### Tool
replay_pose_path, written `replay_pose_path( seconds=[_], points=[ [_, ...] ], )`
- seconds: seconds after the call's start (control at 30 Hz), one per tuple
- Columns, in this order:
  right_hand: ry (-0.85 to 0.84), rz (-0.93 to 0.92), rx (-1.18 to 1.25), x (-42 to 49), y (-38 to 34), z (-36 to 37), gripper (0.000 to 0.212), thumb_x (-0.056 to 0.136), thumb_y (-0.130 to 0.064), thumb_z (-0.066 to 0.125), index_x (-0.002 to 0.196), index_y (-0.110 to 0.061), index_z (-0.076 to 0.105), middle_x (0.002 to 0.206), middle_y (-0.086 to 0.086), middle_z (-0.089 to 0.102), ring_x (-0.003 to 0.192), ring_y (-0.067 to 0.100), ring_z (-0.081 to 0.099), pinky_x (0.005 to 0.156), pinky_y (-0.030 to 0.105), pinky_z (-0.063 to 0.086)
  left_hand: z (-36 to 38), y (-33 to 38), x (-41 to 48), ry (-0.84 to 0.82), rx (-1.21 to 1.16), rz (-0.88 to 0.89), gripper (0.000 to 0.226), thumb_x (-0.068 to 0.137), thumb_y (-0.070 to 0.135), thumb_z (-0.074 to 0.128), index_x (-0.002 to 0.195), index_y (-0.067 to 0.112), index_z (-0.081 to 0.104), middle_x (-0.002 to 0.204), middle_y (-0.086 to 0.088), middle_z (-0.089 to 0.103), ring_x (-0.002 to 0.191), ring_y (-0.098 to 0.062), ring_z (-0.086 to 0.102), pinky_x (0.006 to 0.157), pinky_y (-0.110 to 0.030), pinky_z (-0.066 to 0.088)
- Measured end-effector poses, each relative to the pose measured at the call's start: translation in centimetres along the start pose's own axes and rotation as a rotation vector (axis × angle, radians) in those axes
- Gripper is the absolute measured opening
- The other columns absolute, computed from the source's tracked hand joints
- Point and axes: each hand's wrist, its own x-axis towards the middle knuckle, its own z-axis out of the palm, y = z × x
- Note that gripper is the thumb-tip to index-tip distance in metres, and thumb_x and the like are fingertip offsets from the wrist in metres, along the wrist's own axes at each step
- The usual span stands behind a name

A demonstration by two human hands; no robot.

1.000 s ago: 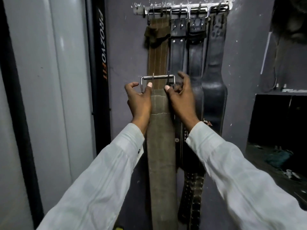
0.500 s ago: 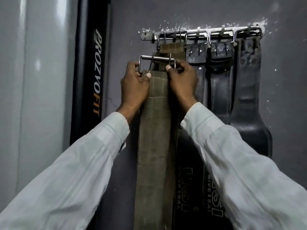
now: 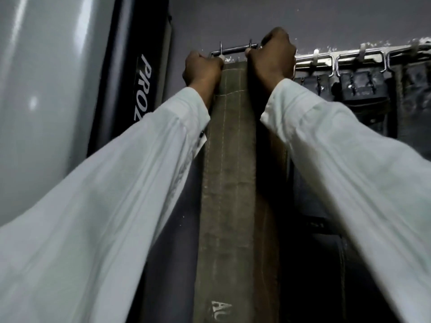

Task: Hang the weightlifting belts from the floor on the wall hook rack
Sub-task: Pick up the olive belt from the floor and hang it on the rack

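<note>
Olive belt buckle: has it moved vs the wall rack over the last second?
Yes. The buckle has gone up: a second ago it hung well below the wall hook rack; now both hands hold it at rack height, at the rack's left end.

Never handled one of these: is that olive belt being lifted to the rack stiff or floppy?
Probably fairly stiff: the olive belt hangs flat and straight, unwrinkled. Likely heavy for its size, since both the left hand and right hand hold its metal buckle.
</note>
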Motion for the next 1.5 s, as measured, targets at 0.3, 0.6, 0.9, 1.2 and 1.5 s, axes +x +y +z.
replay_pose_path(
  seconds=[0.3, 0.6, 0.9, 1.2, 1.5],
  points=[
    [-0.057, -0.001, -0.150, 0.7, 0.9, 1.1, 0.027, 0.090, -0.024, 0.059, 0.117, -0.022, 0.062, 0.124, 0.006, 0.066, 0.114, 0.027, 0.063, 0.078, 0.024, 0.036, 1.9, -1.9, 2.7, -0.091, 0.124, -0.030, 0.040, 0.073, 0.033, 0.078, 0.105, 0.011, 0.066, 0.110, -0.008, 0.072, 0.102, -0.025, 0.068, 0.087, -0.032, 0.058],
    [-0.094, -0.012, -0.337, -0.3, -0.3, 0.7, 0.034, 0.092, -0.027, 0.058, 0.126, -0.022, 0.061, 0.133, 0.006, 0.061, 0.123, 0.028, 0.059, 0.097, 0.033, 0.045, 1.2, -3.5, 3.0, -0.066, 0.182, 0.027, 0.032, 0.080, 0.040, 0.075, 0.078, 0.019, 0.050, 0.094, 0.001, 0.064, 0.091, -0.020, 0.061, 0.072, -0.021, 0.042],
    [-0.248, -0.006, -0.446, -0.7, -1.1, -0.3, 0.043, 0.093, -0.023, 0.058, 0.135, -0.015, 0.052, 0.143, 0.011, 0.053, 0.132, 0.032, 0.051, 0.105, 0.037, 0.042, 1.0, -5.5, 4.2, -0.283, 0.207, 0.091, 0.055, 0.059, 0.057, 0.077, 0.102, 0.023, 0.073, 0.118, -0.008, 0.070, 0.114, -0.025, 0.064, 0.100, -0.033, 0.052],
    [-0.166, -0.042, -0.490, -2.3, -0.5, 0.2, 0.043, 0.091, -0.023, 0.062, 0.132, -0.010, 0.055, 0.139, 0.013, 0.056, 0.129, 0.033, 0.054, 0.103, 0.038, 0.044, -0.3, -2.7, 2.8, -0.577, 0.368, 0.080, 0.083, 0.061, 0.053, 0.075, 0.134, 0.016, 0.058, 0.138, -0.013, 0.059, 0.130, -0.032, 0.055, 0.111, -0.044, 0.043],
    [-0.160, -0.196, -0.732, -5.1, 2.4, 1.1, 0.041, 0.090, -0.028, 0.062, 0.130, -0.017, 0.059, 0.155, 0.015, 0.032, 0.138, 0.039, 0.032, 0.114, 0.046, 0.027, -1.1, -6.1, -0.9, -0.488, 0.272, 0.023, 0.097, 0.061, 0.060, 0.066, 0.149, 0.030, 0.037, 0.143, -0.011, 0.050, 0.133, -0.026, 0.049, 0.114, -0.037, 0.041]
  ],
)
